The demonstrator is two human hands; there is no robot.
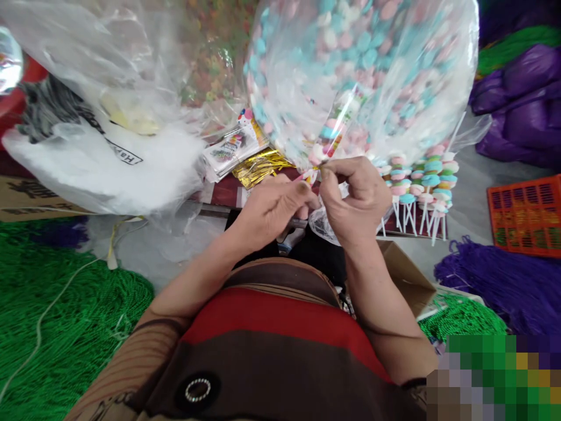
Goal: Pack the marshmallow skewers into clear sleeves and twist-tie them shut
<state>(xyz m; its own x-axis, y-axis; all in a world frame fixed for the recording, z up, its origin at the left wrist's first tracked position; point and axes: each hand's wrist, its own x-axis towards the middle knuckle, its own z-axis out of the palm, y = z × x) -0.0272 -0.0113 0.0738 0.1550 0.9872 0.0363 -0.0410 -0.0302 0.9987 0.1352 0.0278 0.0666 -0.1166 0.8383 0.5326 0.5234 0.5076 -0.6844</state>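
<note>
A marshmallow skewer [333, 130] in a clear printed wrapper points up and away from me, its lower end between my hands. My left hand [277, 206] is closed, thumb and fingers pinching the gathered pink-and-white wrapper end. Pressed against the neck of the same wrapper are the thumb and forefinger of my right hand [357, 199]. A thin gold strip may be at that neck, but my fingertips mostly hide it. Close to my left hand lie gold twist ties [262, 166] and a stack of flat printed wrappers [232, 153].
Behind the hands stands a large clear bag of pastel marshmallows [363, 47]. Unwrapped marshmallow skewers [432, 175] lie at the table's right edge. A white plastic bag [131, 169] fills the left. An orange crate [523, 216] and green cord bundles [79, 316] are on the floor.
</note>
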